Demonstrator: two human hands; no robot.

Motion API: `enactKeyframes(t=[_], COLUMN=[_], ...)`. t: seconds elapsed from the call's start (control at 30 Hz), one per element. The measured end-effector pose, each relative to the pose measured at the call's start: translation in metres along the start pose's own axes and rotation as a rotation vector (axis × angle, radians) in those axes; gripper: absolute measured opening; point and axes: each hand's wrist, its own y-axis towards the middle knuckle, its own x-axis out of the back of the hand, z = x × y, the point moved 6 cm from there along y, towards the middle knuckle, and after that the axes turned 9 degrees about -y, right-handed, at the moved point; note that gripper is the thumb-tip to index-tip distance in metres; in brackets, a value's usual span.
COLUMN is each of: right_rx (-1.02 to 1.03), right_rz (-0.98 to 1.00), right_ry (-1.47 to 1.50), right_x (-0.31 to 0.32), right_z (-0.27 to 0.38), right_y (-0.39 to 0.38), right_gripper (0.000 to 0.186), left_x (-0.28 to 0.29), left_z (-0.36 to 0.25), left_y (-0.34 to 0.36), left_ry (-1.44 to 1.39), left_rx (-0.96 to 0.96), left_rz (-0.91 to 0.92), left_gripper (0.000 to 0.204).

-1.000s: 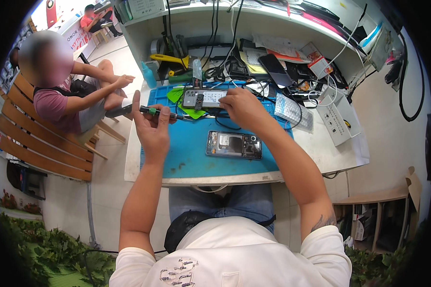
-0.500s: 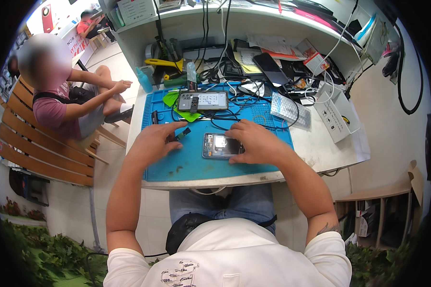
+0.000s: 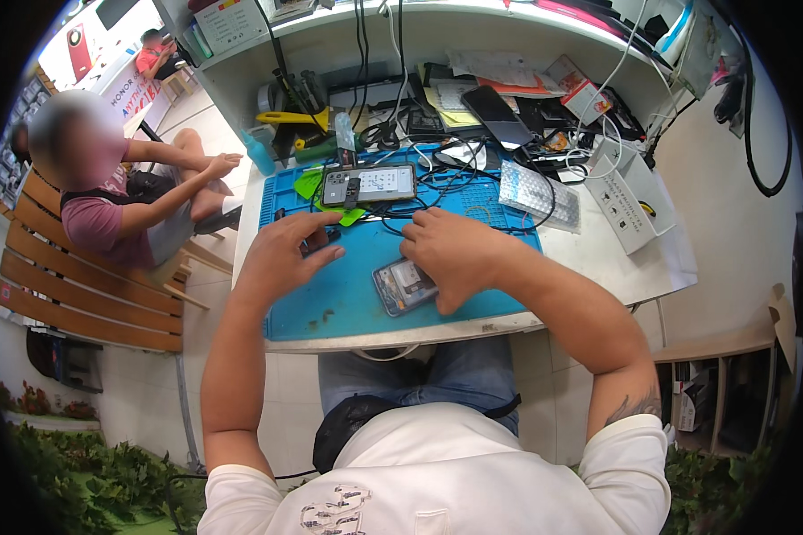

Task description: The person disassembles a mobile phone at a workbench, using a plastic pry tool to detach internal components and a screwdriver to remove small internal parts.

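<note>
Squeeze bottle, light blue (image 3: 260, 156): beyond left hand (image 3: 281, 256). Bubble-wrap pouch (image 3: 539, 196): beyond right hand (image 3: 455, 252). Slatted wooden bench (image 3: 80, 287): left of both.

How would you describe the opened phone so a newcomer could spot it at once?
Start at the white desk and find the blue mat on it. Near the mat's front edge, the right hand covers the right end of the opened phone. Its inner parts show, whereas the gray phone behind it has a big white panel.

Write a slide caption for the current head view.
Right hand grasping an opened phone over a blue mat, a dark tool at the left hand.
</note>
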Motion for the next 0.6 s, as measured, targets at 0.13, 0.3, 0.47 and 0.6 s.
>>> enactKeyframes(t=[0.13, 0.3, 0.47, 0.6], right_rx=[0.142, 0.274, 0.309, 0.271], right_rz=[0.009, -0.096, -0.227, -0.262], right_ry=[-0.224, -0.395, -0.490, -0.401], right_x=[0.001, 0.011, -0.007, -0.010], right_z=[0.020, 0.045, 0.051, 0.049], right_y=[-0.003, -0.016, -0.025, -0.033], right_gripper=[0.066, 0.050, 0.026, 0.060], left_x=[0.002, 0.010, 0.012, 0.014], left_z=[-0.004, 0.006, 0.005, 0.013], left_y=[0.002, 0.004, 0.010, 0.019], left_ry=[-0.072, -0.125, -0.140, -0.161], left_rx=[-0.050, -0.018, 0.004, 0.005], left_rz=[-0.065, -0.132, -0.139, -0.138], left_gripper=[0.044, 0.040, 0.039, 0.038])
